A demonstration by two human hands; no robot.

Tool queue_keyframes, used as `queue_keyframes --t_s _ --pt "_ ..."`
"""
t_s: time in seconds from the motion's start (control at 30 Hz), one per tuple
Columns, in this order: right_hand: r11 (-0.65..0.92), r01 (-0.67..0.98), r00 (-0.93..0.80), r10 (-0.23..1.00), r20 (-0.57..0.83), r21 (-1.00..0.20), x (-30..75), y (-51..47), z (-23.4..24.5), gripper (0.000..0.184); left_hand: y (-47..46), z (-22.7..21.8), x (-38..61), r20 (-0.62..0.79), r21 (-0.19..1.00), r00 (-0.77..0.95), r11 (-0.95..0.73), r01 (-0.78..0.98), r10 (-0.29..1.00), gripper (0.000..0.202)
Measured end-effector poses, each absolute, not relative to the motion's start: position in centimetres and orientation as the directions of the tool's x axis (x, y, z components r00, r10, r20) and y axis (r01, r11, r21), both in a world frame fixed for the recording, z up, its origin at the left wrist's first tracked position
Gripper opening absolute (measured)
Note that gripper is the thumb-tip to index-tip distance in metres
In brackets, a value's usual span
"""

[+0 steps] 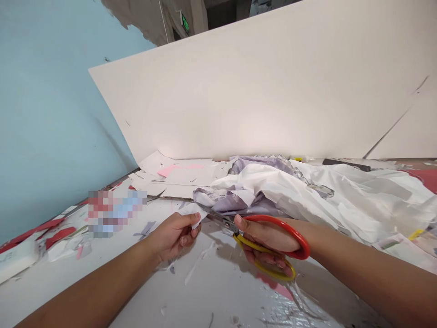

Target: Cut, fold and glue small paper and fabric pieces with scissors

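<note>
The left hand point(174, 237) is closed, pinching a scrap of white paper point(193, 212) between thumb and fingers. The right hand point(269, 239) firmly grasps scissors point(285, 225) with red and yellow handles, their blades at the scrap's edge. Crumpled white and lilac sheeting point(273, 191) lies just beyond, on the far side of the worktop point(218, 282).

Nothing legible. Green illuminated sign point(185, 22) on wall, upper centre, markings too small to read; pixelated patch point(117, 214), left of centre, unreadable.

Bright light, soft shadows, warped edges
</note>
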State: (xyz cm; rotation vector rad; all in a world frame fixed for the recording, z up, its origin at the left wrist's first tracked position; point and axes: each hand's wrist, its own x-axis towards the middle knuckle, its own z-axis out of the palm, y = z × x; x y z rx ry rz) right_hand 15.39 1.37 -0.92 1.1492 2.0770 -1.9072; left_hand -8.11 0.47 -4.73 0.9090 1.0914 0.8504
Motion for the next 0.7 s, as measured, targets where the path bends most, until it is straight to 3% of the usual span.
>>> queue_keyframes --t_s 0.17,0.53,0.7 --pt "-0.055 0.557 -0.705 0.496 -0.507 -0.829 15.4 1.2 -1.5 0.071 0.5 -4.7 -8.2 -0.354 0.907 0.234 0.394 -0.153 0.906 0.035" --pt "-0.225 0.476 -0.696 0.494 -0.521 -0.850 15.0 0.4 -2.7 0.071 0.4 -4.5 -7.6 -0.339 0.933 0.158 0.353 -0.071 0.927 0.036" --pt "-0.337 0.482 -0.673 0.449 -0.588 -0.809 15.1 0.2 -2.6 0.075 0.0 -4.2 -7.5 -0.324 0.945 0.137 0.328 -0.007 0.936 0.036"
